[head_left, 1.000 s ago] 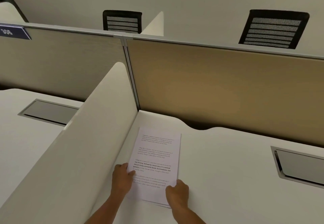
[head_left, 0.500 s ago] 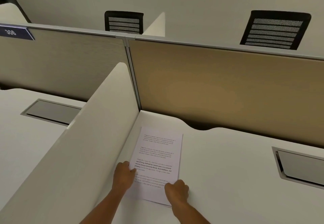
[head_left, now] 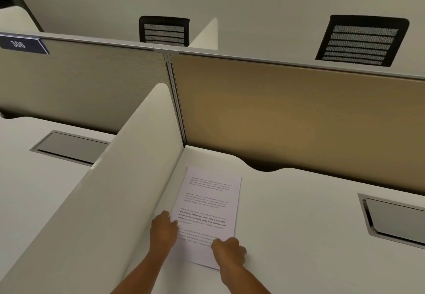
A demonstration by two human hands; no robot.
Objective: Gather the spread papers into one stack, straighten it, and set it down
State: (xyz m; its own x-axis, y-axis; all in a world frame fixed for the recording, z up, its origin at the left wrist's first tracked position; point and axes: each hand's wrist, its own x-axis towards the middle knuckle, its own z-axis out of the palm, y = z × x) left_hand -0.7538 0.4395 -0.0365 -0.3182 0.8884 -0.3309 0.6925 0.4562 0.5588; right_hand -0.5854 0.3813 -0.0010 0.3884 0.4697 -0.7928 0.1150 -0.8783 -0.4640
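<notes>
the papers [head_left: 210, 211] lie as one squared stack flat on the desk [head_left: 299, 236], just beside the side divider [head_left: 128, 178]. gathering and straightening appear done; only release seems left. left hand [head_left: 163, 231] rests curled on the stack's divider-side edge; right hand [head_left: 228, 251] sits half-closed on the corner farthest from the divider. a cable hatch [head_left: 395, 219] lies well apart. nothing obstructs.

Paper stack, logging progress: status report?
Left hand and right hand on paper stack. Stack flat on desk, beside divider. Nothing obstructing.
</notes>
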